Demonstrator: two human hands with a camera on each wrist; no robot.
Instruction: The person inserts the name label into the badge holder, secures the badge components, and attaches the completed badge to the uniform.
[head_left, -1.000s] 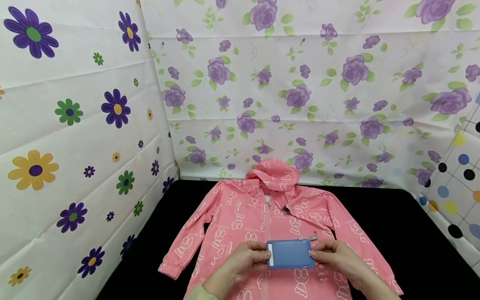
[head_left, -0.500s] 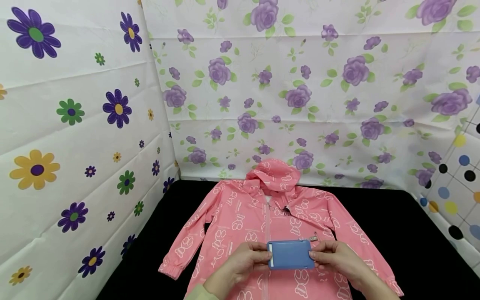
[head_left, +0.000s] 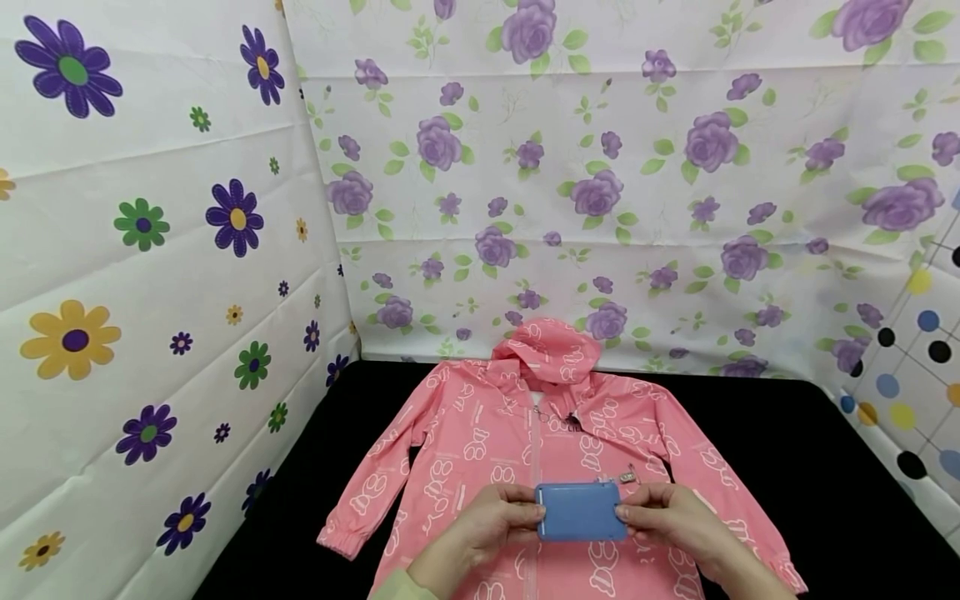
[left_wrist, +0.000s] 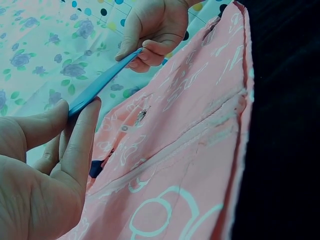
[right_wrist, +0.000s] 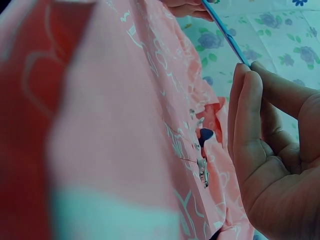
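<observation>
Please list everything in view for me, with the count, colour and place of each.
flat case: one, blue, held between both hands, over the jacket
jacket: one, pink with white print, spread out on the black surface
small metal pieces: several, silvery, on the jacket; exact count unclear
black surface: one, black, under the jacket
rose sheet: one, white with purple roses, at the back
daisy sheet: one, white with multicoloured flowers, on the left
dotted sheet: one, white with coloured dots, on the right
left hand: one, pinching the case's left end
right hand: one, pinching its right end
sleeve: one, pale green, on the left forearm
</observation>
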